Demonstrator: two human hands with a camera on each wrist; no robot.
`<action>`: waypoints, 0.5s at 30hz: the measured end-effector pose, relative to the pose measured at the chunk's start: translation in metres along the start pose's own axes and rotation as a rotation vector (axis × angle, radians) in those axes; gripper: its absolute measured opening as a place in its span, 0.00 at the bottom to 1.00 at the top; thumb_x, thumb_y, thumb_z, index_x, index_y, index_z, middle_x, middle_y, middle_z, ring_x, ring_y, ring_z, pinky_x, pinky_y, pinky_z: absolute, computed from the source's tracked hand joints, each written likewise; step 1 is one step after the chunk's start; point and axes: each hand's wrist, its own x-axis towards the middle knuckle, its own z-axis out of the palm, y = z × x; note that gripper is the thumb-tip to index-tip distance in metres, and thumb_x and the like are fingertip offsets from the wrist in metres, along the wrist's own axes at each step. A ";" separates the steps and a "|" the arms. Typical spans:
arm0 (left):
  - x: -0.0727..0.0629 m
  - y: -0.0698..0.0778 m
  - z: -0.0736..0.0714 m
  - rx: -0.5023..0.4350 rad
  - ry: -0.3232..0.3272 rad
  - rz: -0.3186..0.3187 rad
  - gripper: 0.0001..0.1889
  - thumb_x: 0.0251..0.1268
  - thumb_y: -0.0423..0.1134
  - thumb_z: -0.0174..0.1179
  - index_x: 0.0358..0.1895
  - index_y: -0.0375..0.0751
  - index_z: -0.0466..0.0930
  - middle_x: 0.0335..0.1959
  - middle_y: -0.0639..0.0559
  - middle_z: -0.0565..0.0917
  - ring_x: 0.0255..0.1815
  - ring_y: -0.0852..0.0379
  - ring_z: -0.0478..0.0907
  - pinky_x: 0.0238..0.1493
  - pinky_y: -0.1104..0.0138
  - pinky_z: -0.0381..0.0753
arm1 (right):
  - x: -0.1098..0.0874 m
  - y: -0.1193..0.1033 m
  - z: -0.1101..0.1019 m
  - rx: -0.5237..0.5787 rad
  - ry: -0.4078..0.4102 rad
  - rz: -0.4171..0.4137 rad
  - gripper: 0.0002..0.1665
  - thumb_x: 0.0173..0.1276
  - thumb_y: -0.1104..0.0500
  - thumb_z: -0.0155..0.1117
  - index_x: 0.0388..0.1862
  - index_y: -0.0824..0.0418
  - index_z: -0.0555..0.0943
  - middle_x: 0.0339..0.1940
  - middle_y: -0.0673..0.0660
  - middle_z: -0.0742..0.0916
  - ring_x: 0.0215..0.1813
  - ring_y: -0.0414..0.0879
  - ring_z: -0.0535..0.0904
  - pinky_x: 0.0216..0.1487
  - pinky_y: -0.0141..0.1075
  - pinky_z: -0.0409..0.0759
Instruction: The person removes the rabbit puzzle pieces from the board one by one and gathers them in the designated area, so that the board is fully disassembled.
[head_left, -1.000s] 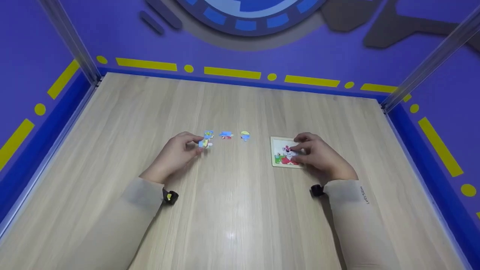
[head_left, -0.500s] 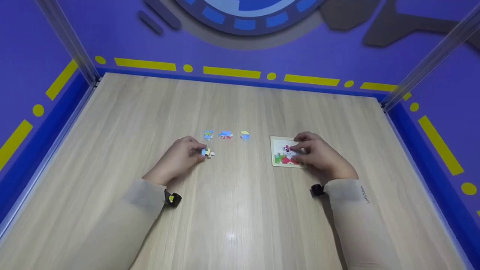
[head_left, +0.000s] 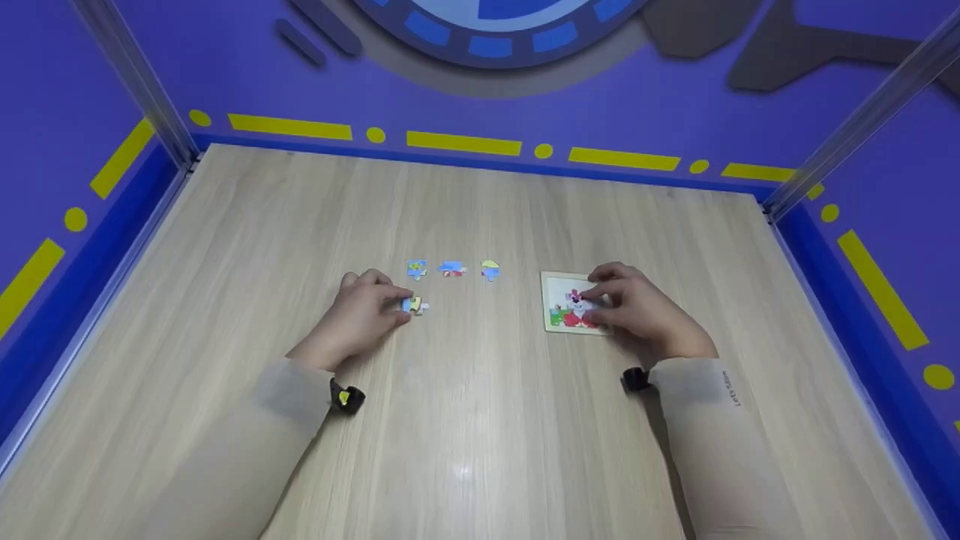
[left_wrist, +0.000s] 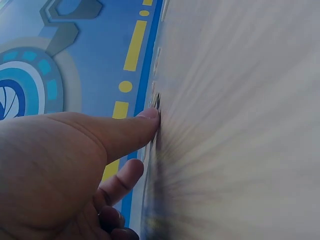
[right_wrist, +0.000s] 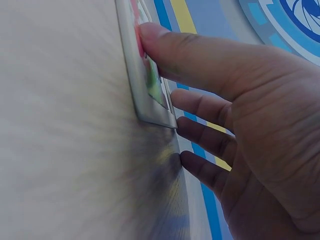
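Note:
My left hand (head_left: 358, 313) pinches a blue and yellow jigsaw piece (head_left: 416, 305) between thumb and a finger, low over the table. In the left wrist view the thumb (left_wrist: 135, 131) reaches down to the surface, and the piece is mostly hidden. On the right lies a square puzzle board (head_left: 550, 300) with a light frame, partly filled with a white, red and green picture. My right hand (head_left: 637, 311) rests on its right part. The right thumb (right_wrist: 155, 37) presses on the picture in the right wrist view; the other fingers extend by the board's edge.
Three loose jigsaw pieces lie in a row behind the left hand: a blue-green one (head_left: 417, 269), a blue and red one (head_left: 452, 268) and a yellow and blue one (head_left: 490, 270). Blue-purple walls (head_left: 480, 112) border the wooden table (head_left: 465, 405).
The left hand has drawn its jigsaw piece toward the body, away from the blue-green piece, and then held almost still. My right hand and the board have stayed in place.

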 end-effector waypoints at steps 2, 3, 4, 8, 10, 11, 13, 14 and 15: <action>0.000 0.000 0.000 0.006 -0.003 -0.002 0.20 0.82 0.42 0.71 0.71 0.45 0.89 0.70 0.40 0.81 0.65 0.38 0.68 0.69 0.47 0.74 | -0.001 -0.001 0.001 0.004 0.000 0.005 0.21 0.71 0.55 0.84 0.61 0.54 0.95 0.80 0.54 0.78 0.86 0.60 0.66 0.92 0.62 0.63; 0.000 0.000 0.000 0.006 -0.005 -0.004 0.20 0.82 0.42 0.71 0.72 0.46 0.89 0.70 0.40 0.81 0.65 0.39 0.67 0.68 0.47 0.74 | -0.001 -0.001 0.001 0.004 0.001 0.009 0.21 0.71 0.55 0.84 0.61 0.54 0.95 0.80 0.54 0.78 0.86 0.60 0.66 0.92 0.62 0.63; 0.000 0.000 0.001 0.005 -0.006 -0.006 0.21 0.82 0.42 0.70 0.72 0.46 0.89 0.70 0.40 0.81 0.65 0.39 0.67 0.68 0.47 0.74 | -0.001 -0.001 0.001 0.003 0.003 0.010 0.21 0.71 0.55 0.85 0.61 0.54 0.95 0.80 0.54 0.78 0.86 0.60 0.66 0.91 0.62 0.63; 0.000 0.000 0.001 -0.005 -0.008 -0.017 0.23 0.82 0.43 0.71 0.74 0.45 0.87 0.71 0.41 0.80 0.65 0.40 0.67 0.69 0.48 0.74 | -0.001 -0.001 0.002 0.001 0.005 0.020 0.21 0.71 0.54 0.84 0.61 0.53 0.95 0.80 0.54 0.78 0.86 0.60 0.66 0.92 0.62 0.63; 0.000 0.001 0.001 -0.016 -0.005 -0.025 0.23 0.82 0.44 0.71 0.74 0.44 0.87 0.71 0.41 0.80 0.66 0.40 0.66 0.70 0.48 0.74 | -0.001 0.000 0.002 0.002 0.004 0.021 0.21 0.71 0.54 0.84 0.61 0.53 0.95 0.80 0.54 0.78 0.87 0.60 0.66 0.92 0.62 0.63; 0.000 0.001 0.001 -0.022 -0.002 -0.028 0.23 0.81 0.44 0.71 0.74 0.44 0.87 0.71 0.41 0.80 0.66 0.40 0.66 0.70 0.48 0.74 | -0.001 0.001 0.002 0.001 0.003 0.022 0.21 0.71 0.54 0.84 0.62 0.52 0.95 0.81 0.54 0.78 0.87 0.60 0.66 0.92 0.62 0.62; 0.000 0.001 0.001 -0.037 0.004 -0.031 0.23 0.81 0.45 0.71 0.73 0.44 0.87 0.71 0.41 0.80 0.66 0.40 0.66 0.70 0.48 0.73 | -0.001 0.002 0.001 0.002 0.001 0.013 0.21 0.71 0.54 0.84 0.62 0.52 0.94 0.81 0.54 0.78 0.87 0.60 0.65 0.92 0.63 0.62; 0.000 0.001 0.000 -0.049 0.008 -0.032 0.23 0.81 0.46 0.71 0.73 0.43 0.88 0.71 0.41 0.80 0.66 0.40 0.66 0.71 0.48 0.73 | -0.001 0.002 0.001 0.000 0.000 0.008 0.21 0.71 0.54 0.84 0.62 0.52 0.94 0.81 0.54 0.77 0.87 0.60 0.65 0.92 0.63 0.61; 0.000 0.002 0.000 -0.062 0.014 -0.030 0.23 0.81 0.46 0.71 0.72 0.43 0.88 0.71 0.41 0.80 0.67 0.40 0.66 0.71 0.48 0.73 | -0.001 0.003 0.000 -0.004 -0.001 -0.001 0.21 0.72 0.54 0.84 0.62 0.52 0.94 0.81 0.54 0.77 0.87 0.60 0.65 0.92 0.63 0.61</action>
